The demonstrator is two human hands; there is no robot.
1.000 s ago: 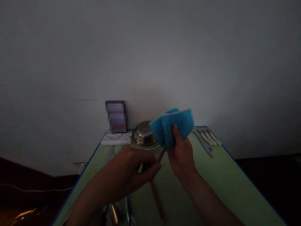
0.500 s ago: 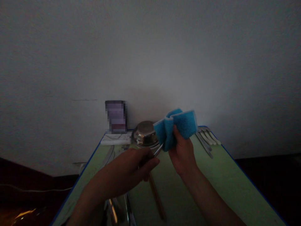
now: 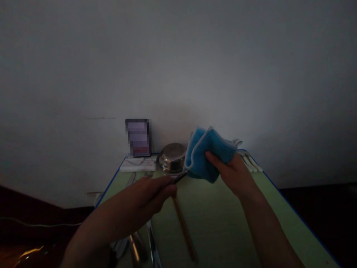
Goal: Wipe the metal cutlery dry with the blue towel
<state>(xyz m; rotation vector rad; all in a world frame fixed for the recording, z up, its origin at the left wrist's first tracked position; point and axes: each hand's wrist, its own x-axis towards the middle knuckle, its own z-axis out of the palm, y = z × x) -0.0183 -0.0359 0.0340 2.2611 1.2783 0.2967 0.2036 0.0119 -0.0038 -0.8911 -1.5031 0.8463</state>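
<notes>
Between the fingers of my left hand [image 3: 157, 193] is the dark, narrow handle of a thin metal utensil [image 3: 180, 177]. Its far end disappears into a folded blue cloth [image 3: 205, 154] with pale edging, so its kind cannot be made out. My right hand [image 3: 232, 171] grips that cloth, thumb on the near side and fingers hidden behind. Both hands are raised above the green table [image 3: 223, 223]. Below my left hand, a long brown stick-like handle [image 3: 184, 230] lies on the tabletop.
An upturned shiny metal bowl [image 3: 171, 158] stands at the back by the wall. White-handled cutlery [image 3: 249, 162] lies at the back right corner, shiny metal utensils [image 3: 152, 242] at front left. A blurred-out upright panel [image 3: 139, 137] stands behind a white strip [image 3: 138, 164].
My right hand has shifted right, and the cloth is bunched differently, its folds spread wider around the utensil's end. My left hand has moved slightly left with the handle.
</notes>
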